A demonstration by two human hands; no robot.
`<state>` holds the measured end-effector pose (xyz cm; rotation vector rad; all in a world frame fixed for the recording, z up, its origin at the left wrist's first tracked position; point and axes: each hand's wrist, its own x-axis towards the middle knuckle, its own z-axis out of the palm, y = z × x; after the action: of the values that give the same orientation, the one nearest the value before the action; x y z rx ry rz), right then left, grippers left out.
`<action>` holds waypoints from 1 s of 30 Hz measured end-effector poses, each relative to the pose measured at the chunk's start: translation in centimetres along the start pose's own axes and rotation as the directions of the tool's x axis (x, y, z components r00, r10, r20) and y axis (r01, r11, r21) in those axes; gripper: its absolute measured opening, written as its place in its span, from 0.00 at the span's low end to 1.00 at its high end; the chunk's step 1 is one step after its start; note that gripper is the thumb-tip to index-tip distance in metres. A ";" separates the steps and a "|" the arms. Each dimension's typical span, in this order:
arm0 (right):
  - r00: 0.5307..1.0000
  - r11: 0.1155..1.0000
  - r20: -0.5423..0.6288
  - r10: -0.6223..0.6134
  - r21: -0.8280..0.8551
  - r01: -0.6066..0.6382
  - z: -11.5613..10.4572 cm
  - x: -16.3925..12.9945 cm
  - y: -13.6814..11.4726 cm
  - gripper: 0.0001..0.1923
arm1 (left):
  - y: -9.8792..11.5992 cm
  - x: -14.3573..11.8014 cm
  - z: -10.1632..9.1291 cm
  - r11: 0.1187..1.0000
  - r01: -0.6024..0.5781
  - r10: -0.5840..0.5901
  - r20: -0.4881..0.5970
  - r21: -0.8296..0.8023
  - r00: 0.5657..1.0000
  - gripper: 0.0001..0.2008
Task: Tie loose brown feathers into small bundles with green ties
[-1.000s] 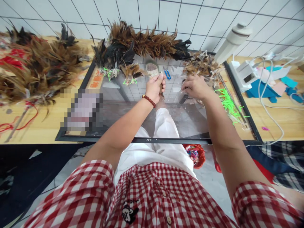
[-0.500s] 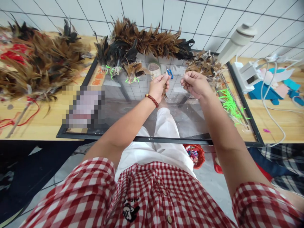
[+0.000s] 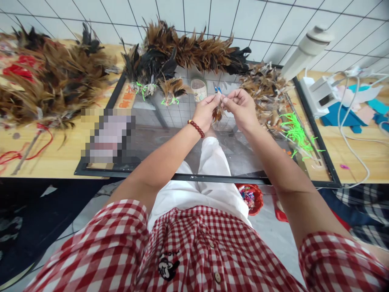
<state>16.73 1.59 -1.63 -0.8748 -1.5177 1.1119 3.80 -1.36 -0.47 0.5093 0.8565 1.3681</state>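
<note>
My left hand (image 3: 207,108), with a beaded bracelet on its wrist, pinches a small bunch of brown feathers (image 3: 217,114) that hangs down below the fingertips. Close against it, my right hand (image 3: 241,106) has its thumb and forefinger pressed together at the top of the bunch; whatever is between them is too small to make out. Just beyond the fingers lie blue-handled scissors (image 3: 216,89), partly covered by my left hand. A roll of tape (image 3: 198,90) stands behind my left hand. To the right is a heap of loose brown feathers (image 3: 267,95).
A long feather garland (image 3: 188,48) lies along the back, with dark feather bunches (image 3: 152,67) at its left. Green ties (image 3: 299,132) lie right on the black-framed glass panel (image 3: 182,177). A power strip (image 3: 316,97) with cables and a white cylinder (image 3: 306,52) stand at right.
My right hand has moved left and now meets my left hand at the feather bunch. The bunch shows more clearly, and the scissors are more covered.
</note>
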 end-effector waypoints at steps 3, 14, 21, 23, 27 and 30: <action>0.999 0.999 -0.003 0.035 -0.035 -0.035 0.3 -0.1 -0.6 0.28 | 0.0 0.1 -0.2 1.000 0.014 -0.014 0.024 -0.011 1.000 0.07; 0.991 0.694 -0.043 -0.123 -0.718 0.054 -10.9 1.6 -1.2 0.04 | 0.9 0.5 -0.4 0.998 -0.065 0.066 -0.017 0.024 0.998 0.11; 0.948 0.458 0.315 -0.031 -0.839 0.294 -10.6 1.7 1.1 0.05 | 1.2 -0.3 0.2 0.998 -0.004 0.006 -0.031 0.064 0.999 0.11; 0.958 0.459 0.282 -0.050 -0.845 0.273 -10.2 1.7 1.2 0.02 | 1.2 -0.2 0.2 0.998 -0.002 0.004 -0.030 0.068 1.000 0.11; 0.982 0.711 0.067 -0.179 -0.681 0.176 -9.6 1.9 0.3 0.07 | 1.0 -0.2 0.0 0.999 -0.003 0.004 -0.031 0.045 1.000 0.10; 0.981 0.868 0.022 -0.192 -0.462 0.180 -8.8 1.8 -1.0 0.05 | 0.8 -0.2 0.0 0.999 0.000 0.001 -0.025 0.048 1.000 0.11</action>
<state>24.92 4.80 0.36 -1.0278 -1.8414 0.5982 3.31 -1.46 0.16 0.5305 0.9117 1.3593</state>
